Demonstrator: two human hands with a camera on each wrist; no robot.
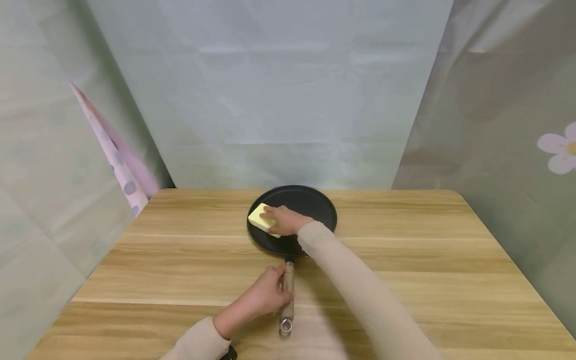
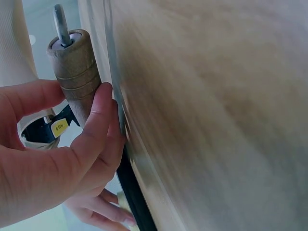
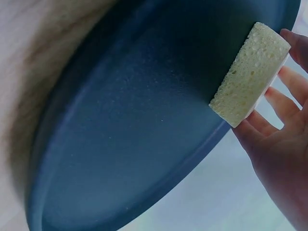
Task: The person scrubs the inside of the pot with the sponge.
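Black flat pan (image 1: 310, 207) on a wooden table (image 1: 427, 250). Right hand (image 1: 284, 220) presses a yellow sponge (image 1: 260, 218) onto it, fingers clasping the sponge. Left hand (image 1: 267, 295) grips the wooden handle (image 1: 288, 295).

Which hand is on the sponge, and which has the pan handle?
The right hand presses the yellow sponge on the black pan; the left hand grips the wooden handle.

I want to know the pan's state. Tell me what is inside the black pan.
Inside the black pan lies a yellow sponge, pressed to the pan's left part by the right hand. The bare dark surface looks empty; the patch under sponge and hand is hidden.
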